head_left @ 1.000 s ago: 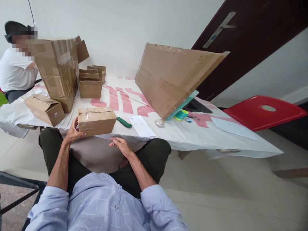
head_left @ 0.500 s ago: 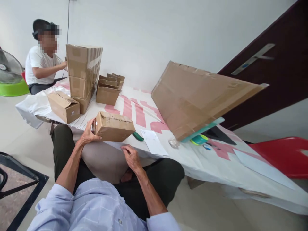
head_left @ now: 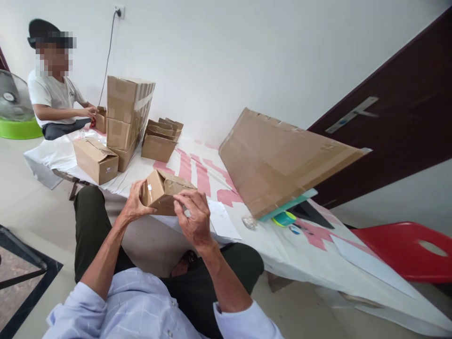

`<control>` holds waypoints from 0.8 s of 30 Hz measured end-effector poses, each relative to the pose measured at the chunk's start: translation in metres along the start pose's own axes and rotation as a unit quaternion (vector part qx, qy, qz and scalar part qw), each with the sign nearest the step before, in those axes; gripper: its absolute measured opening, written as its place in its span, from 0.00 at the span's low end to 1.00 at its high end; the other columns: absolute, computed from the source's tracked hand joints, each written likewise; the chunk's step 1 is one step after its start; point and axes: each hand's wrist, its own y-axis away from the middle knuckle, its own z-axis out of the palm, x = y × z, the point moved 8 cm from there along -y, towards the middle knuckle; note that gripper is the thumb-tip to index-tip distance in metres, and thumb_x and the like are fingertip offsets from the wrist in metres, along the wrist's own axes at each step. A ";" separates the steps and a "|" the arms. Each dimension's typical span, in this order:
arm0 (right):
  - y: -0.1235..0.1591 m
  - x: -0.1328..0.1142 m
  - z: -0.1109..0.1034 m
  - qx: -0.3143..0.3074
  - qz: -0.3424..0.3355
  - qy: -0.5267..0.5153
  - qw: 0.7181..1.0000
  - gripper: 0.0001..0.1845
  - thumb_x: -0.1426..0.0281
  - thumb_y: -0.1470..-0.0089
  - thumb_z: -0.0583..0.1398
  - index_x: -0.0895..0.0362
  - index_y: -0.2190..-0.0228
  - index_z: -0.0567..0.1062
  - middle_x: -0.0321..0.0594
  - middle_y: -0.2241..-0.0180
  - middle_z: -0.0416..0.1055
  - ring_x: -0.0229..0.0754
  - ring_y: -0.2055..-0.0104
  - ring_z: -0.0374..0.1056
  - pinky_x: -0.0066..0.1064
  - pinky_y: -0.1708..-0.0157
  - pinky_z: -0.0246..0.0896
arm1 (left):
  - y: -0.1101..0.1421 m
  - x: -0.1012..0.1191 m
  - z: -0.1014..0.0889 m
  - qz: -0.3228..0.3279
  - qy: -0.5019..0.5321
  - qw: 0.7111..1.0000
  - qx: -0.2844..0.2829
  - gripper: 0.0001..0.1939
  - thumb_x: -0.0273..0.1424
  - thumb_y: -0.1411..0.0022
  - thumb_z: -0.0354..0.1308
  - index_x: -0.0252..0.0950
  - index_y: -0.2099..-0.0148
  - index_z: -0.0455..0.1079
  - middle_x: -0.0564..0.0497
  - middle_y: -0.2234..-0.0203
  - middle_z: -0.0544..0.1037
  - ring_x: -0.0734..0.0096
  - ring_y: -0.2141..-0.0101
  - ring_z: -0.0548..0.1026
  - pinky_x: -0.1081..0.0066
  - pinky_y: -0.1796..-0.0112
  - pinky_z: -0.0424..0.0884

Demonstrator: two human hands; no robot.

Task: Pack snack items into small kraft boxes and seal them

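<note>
A small taped cardboard box (head_left: pixel 160 190) is held up just above the near edge of the white-covered table (head_left: pixel 318 256), tilted with one end toward me. My left hand (head_left: pixel 133 205) grips its left end, thumb on the side. My right hand (head_left: pixel 193 217) is closed over its right front corner. Behind my right hand lies a white paper sheet (head_left: pixel 224 221).
A stack of taped boxes (head_left: pixel 125 120), a lone box (head_left: pixel 96 160) and open cartons (head_left: pixel 158 139) stand at the far left. A big flat cardboard sheet (head_left: pixel 278 162) leans mid-table over a teal tape roll (head_left: pixel 284 218). Another person (head_left: pixel 56 94) sits far left. A red chair (head_left: pixel 406 249) is at right.
My right hand has risen from the table edge and taken hold of the box's right corner. The box has turned and lifted toward me. My view has swung slightly.
</note>
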 end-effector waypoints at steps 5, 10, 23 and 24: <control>-0.037 -0.018 0.015 -0.073 -0.070 0.057 0.993 0.13 0.75 0.33 0.58 0.54 0.62 0.83 0.46 0.59 0.78 0.50 0.52 0.69 0.44 0.47 0.67 | 0.000 0.018 0.004 0.022 -0.038 0.999 0.014 0.59 0.37 0.60 0.81 0.42 0.28 0.57 0.40 0.38 0.64 0.39 0.36 0.62 0.43 0.34 0.62; -0.054 -0.013 0.045 -0.181 -0.107 0.146 0.967 0.11 0.74 0.33 0.59 0.56 0.63 0.82 0.47 0.57 0.77 0.52 0.50 0.65 0.43 0.47 0.62 | 0.003 0.033 0.012 0.022 -0.057 0.998 0.015 0.61 0.35 0.60 0.81 0.42 0.28 0.56 0.39 0.37 0.63 0.39 0.35 0.61 0.43 0.34 0.62; -0.054 -0.009 0.069 -0.292 -0.153 0.230 0.915 0.10 0.75 0.35 0.61 0.56 0.62 0.84 0.48 0.57 0.73 0.53 0.51 0.60 0.44 0.49 0.53 | 0.006 0.055 0.022 0.037 -0.106 0.993 0.027 0.60 0.33 0.58 0.80 0.45 0.27 0.53 0.38 0.37 0.62 0.37 0.37 0.63 0.39 0.36 0.64; -0.054 -0.009 0.069 -0.293 -0.155 0.232 0.914 0.10 0.75 0.36 0.61 0.56 0.62 0.84 0.48 0.57 0.73 0.53 0.51 0.60 0.43 0.49 0.53 | 0.006 0.056 0.022 0.038 -0.106 0.993 0.027 0.60 0.33 0.58 0.80 0.45 0.27 0.53 0.37 0.37 0.62 0.36 0.37 0.63 0.39 0.37 0.64</control>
